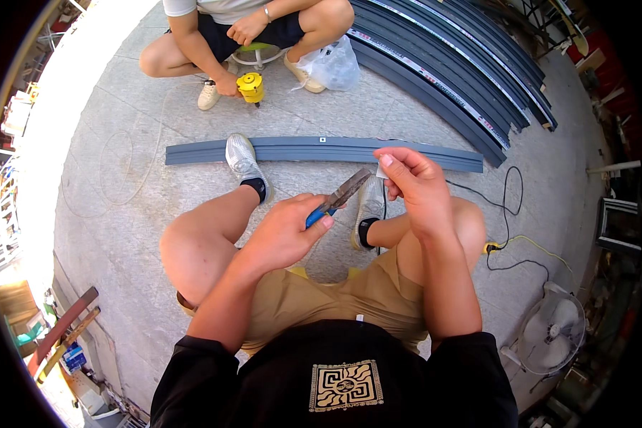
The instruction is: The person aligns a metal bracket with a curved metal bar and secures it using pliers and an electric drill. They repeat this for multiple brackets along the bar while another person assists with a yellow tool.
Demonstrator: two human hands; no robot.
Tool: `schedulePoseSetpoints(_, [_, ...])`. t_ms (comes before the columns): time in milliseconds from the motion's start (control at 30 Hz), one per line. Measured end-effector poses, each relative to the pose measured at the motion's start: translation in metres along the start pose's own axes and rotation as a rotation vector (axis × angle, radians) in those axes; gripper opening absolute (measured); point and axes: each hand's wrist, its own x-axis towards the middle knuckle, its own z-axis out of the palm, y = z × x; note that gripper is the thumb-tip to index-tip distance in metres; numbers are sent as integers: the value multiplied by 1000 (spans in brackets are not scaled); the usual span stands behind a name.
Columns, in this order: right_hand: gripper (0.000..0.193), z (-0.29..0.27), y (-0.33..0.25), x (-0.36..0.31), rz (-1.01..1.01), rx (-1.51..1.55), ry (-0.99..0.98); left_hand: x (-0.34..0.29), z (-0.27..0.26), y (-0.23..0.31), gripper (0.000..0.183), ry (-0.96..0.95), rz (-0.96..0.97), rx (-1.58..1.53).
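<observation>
My left hand (pixel 282 232) is closed around the blue handles of a pair of pliers (pixel 349 187), whose metal jaws point up and to the right. Between the thumb and fingers of my right hand (pixel 424 192) is a small pale flat piece (pixel 381 172). The pliers' tip comes close to this piece; whether they touch I cannot tell. Beyond my hands a long dark grey metal profile (pixel 292 149) lies across the floor. My left shoe (pixel 242 155) rests on it.
Opposite me a seated person's hand holds a yellow power tool (pixel 250 87). A clear plastic bag (pixel 335 65) lies beside that person's foot. Stacked grey profiles (pixel 435 78) fill the far right. Nearer on the right are a black cable (pixel 505 207) and a fan (pixel 553 330).
</observation>
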Motion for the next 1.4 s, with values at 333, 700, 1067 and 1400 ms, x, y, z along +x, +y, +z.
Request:
schedulePoseSetpoints(333, [24,0,4,0,-71,-170,-64,-3,-2,-2,39,-33,42,65])
schedulePoseSetpoints(700, [21,5,5,-5,-178,-351,-28,-6,-1,-5,55,-77,23,101])
schedulePoseSetpoints(1067, [18,3,6,-5,-192,-550,-8,-7,-4,5,50,-152,-99,114])
schedulePoseSetpoints(1400, [18,4,2,-7,-276,-607,-96,-7,-7,3,49,-199,-28,106])
